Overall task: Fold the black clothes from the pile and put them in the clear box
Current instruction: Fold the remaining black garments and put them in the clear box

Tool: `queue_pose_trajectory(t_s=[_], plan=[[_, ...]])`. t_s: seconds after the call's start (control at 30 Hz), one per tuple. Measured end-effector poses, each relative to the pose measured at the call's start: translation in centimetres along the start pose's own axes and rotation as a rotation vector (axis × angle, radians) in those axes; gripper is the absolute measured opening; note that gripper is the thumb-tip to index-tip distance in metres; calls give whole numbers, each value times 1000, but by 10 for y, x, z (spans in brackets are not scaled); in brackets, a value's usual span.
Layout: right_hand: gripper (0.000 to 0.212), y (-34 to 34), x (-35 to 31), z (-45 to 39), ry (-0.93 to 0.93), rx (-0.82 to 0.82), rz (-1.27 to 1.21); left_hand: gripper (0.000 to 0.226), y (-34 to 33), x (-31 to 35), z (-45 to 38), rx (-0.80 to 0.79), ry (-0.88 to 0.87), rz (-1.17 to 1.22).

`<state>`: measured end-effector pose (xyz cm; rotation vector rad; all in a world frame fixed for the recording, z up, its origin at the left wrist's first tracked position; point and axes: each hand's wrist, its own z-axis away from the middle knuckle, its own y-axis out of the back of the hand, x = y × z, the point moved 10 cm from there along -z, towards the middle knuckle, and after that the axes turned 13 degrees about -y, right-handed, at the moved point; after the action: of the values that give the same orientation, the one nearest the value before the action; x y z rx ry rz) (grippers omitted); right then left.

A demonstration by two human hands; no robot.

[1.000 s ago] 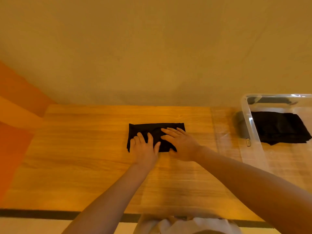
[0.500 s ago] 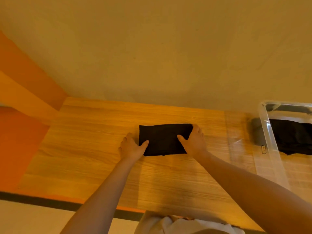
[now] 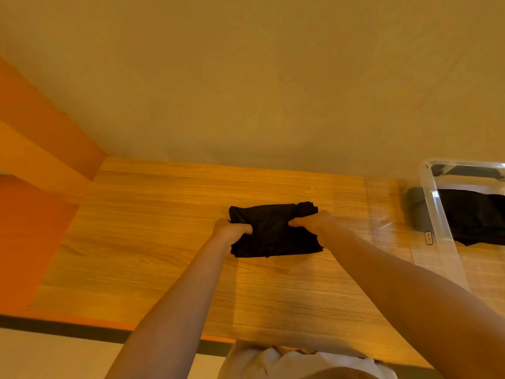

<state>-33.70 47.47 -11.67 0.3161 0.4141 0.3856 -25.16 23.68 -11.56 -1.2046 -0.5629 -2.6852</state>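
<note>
Wood-grain laminate in a warm honey tone covers the table (image 3: 164, 242), its grain running side to side under yellowish light, and its far edge meets a plain tan wall (image 3: 246, 77) that fills the upper half of the view. Along the left side an orange panel (image 3: 32, 149) slants down beside the table in lighter and darker bands. At the near edge a dark strip (image 3: 62, 328) borders the tabletop, with a pale floor (image 3: 54, 356) below it and a bit of white clothing (image 3: 300, 362) on the person at the bottom. A folded black garment (image 3: 273, 233) sits at the middle of the table, its near part lying on the wood and its upper part bunched between the two hands. The left hand (image 3: 231, 229) grips the garment's left edge with the fingers curled round the cloth, and the right hand (image 3: 314, 221) pinches its right side with the thumb on top. On the right end of the table stands the clear box (image 3: 437, 214), well apart from the held garment, with folded black clothes (image 3: 470, 214) already lying inside it; the box runs out of view at the right edge.
</note>
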Motion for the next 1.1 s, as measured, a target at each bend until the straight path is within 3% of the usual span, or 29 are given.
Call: queue_pose_trajectory(t_s=[0.1,0.2,0.33,0.57,0.83,1.1], plan=[[67,-2,8,3,14,-36,-27,46,-4,1,1,15,-63,-26],[57,-4,-1,9,205,-14,1,49,-1,13,8,79,-224,-257],[52,-9,-11,30,438,22,124,53,-18,31,28,110,-476,-393],[47,7,-11,66,690,80,148,61,-45,64,64,208,-655,-700],[49,94,-24,103,863,181,-64,56,-94,135,124,298,-951,-543],[45,220,-14,134,958,382,-261,54,-179,204,178,217,-1212,-350]])
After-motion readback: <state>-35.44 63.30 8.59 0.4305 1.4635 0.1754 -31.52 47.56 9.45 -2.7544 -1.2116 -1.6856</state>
